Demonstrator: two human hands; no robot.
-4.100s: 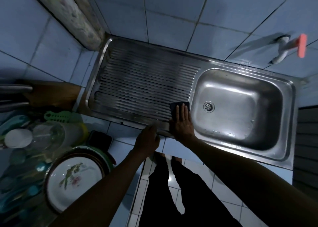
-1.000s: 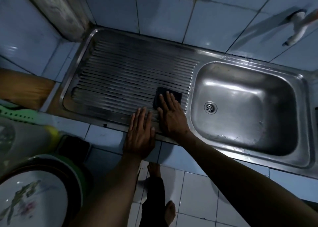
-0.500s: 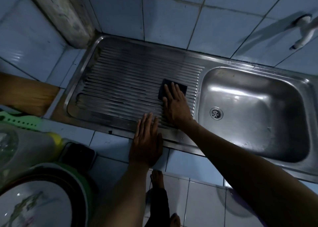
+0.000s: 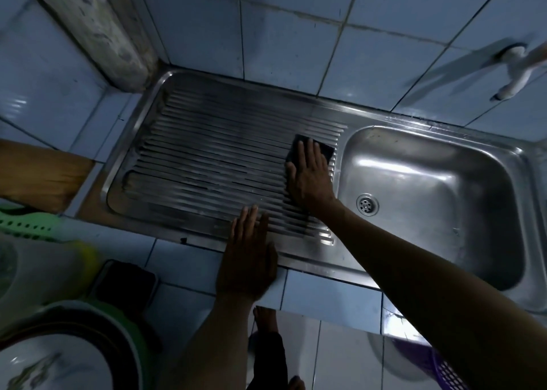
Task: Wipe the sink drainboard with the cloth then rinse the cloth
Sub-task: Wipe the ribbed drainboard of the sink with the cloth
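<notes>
Hands number two, both flat and spread, holding nothing closed; right hand presses one dark square cloth onto the ribbed steel drainboard, at its right edge just beside the basin; left hand lies palm down across the drainboard's front rim and the tiled desk; one basin, smooth, rectangular with rounded corners, with one round drain; one white tap on the glossy tiled wall; one patterned plate at lower left.
</notes>
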